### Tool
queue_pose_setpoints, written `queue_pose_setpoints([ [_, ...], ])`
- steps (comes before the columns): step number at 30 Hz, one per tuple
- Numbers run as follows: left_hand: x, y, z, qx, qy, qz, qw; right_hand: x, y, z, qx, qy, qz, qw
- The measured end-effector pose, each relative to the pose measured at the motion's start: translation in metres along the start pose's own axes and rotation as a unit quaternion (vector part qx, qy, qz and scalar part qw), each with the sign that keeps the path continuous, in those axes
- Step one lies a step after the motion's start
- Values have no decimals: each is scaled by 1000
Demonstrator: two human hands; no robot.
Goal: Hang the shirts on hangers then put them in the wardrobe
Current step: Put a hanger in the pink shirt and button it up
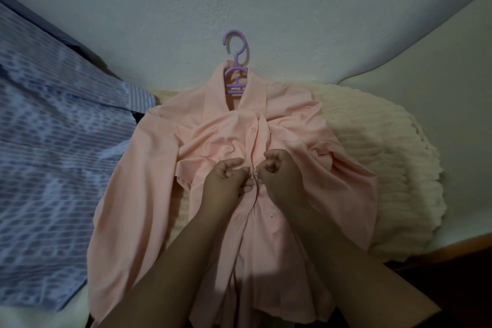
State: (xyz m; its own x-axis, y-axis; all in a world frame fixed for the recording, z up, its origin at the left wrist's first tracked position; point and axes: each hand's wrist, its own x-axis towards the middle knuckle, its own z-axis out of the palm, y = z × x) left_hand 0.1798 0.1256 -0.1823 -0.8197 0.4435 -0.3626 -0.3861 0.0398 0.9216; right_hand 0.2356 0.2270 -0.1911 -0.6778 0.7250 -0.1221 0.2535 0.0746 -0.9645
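Note:
A pink shirt (149,168) lies face up on a cream ribbed blanket, with a purple plastic hanger (235,72) inside its collar and the hook sticking out toward the wall. My left hand (226,181) and my right hand (279,170) meet at the middle of the button placket. Each pinches one edge of the shirt front, fingers curled, at a button. One button above and one below my hands show on the placket.
A blue striped shirt (53,146) lies spread out to the left, partly under the pink sleeve. The cream blanket (386,157) bulges to the right. A pale wall (266,8) rises right behind the hanger hook. A dark edge shows at bottom right.

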Motion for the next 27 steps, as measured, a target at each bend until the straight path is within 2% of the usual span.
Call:
queue_pose_setpoints([
  [5,-1,-3,-1,-16,-1,7,1000,1,1,2,2,15,-11,1000],
  [11,3,-2,-2,-16,-10,6,1000,-3,0,-2,20,-17,-24,999],
  [14,3,-1,-2,-10,-14,8,1000,-9,-3,-6,22,-44,-73,996],
  [18,3,0,-2,3,-19,8,1000,-10,-8,-12,-59,-97,-141,983],
  [23,8,-3,-5,24,-28,10,999,-6,-6,-14,-111,-107,-194,969],
  [27,10,-6,-7,42,-33,8,999,3,0,-12,-87,-97,-119,984],
])
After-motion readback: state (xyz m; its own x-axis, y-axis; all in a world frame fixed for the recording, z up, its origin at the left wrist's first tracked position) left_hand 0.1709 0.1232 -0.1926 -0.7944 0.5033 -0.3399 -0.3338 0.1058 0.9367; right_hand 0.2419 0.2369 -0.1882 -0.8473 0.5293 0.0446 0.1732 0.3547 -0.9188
